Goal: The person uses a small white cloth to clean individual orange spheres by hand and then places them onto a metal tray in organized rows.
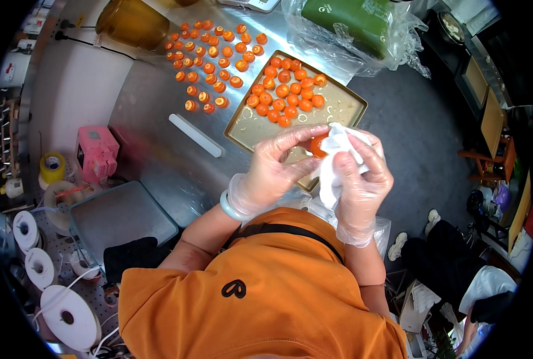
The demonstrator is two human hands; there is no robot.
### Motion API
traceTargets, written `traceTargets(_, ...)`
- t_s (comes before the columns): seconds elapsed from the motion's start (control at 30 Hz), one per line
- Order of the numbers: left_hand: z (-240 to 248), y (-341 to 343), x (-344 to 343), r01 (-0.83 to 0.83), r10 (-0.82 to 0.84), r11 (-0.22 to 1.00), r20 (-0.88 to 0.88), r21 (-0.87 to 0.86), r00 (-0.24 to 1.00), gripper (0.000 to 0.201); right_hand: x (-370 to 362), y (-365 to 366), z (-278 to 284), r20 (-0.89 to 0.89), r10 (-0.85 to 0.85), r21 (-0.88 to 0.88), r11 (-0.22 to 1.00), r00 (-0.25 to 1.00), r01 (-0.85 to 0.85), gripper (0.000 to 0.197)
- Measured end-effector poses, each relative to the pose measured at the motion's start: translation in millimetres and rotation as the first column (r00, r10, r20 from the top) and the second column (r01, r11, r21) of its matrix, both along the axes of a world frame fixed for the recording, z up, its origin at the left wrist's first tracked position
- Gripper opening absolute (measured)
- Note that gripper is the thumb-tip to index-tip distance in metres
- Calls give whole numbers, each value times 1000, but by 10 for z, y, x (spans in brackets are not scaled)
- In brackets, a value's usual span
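In front of my body, my left hand (272,161), in a clear plastic glove, pinches a small round orange fruit (319,145) between thumb and fingers. My right hand (365,176), gloved the same way, grips a crumpled white paper towel (333,164) and presses it against the fruit's side. Both hands are above the near edge of a gold metal tray (345,115). Many glossy orange fruits (282,91) sit in that tray, with wet rings and drops beside them. Farther left, more orange pieces (210,69), several with pale ringed tops, stand apart on the steel table.
A white bar (196,135) lies on the steel table (152,113) left of the tray. A green container (350,24) in clear plastic stands behind, an amber jar (133,24) at the far left. At left are a pink device (97,152) and ribbon spools (69,317). Another person (452,257) is at lower right.
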State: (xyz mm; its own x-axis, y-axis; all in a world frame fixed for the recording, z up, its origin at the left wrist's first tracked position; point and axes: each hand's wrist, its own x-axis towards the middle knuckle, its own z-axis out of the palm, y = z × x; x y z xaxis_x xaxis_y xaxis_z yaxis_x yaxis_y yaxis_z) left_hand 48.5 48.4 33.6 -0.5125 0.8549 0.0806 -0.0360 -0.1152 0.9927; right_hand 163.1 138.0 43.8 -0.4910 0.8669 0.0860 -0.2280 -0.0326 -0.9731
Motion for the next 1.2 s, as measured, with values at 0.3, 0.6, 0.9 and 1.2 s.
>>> traceTargets(0.3,-57,-52,40,33,-43,993,90,115,995,39,-5,-22,-101,-7,-1,49,999,1000,1,18)
traceTargets(0.6,44,-35,-32,68,-102,993,401,98,910,42,64,66,-249,7,-109,-102,989,994,109,10)
traceTargets(0.9,16,-13,-12,67,-44,997,442,-37,896,39,-55,27,-64,85,28,197,979,996,-44,21)
traceTargets(1.2,-46,-70,-72,166,-132,986,535,-15,835,42,-54,90,-240,106,-49,207,978,993,26,12)
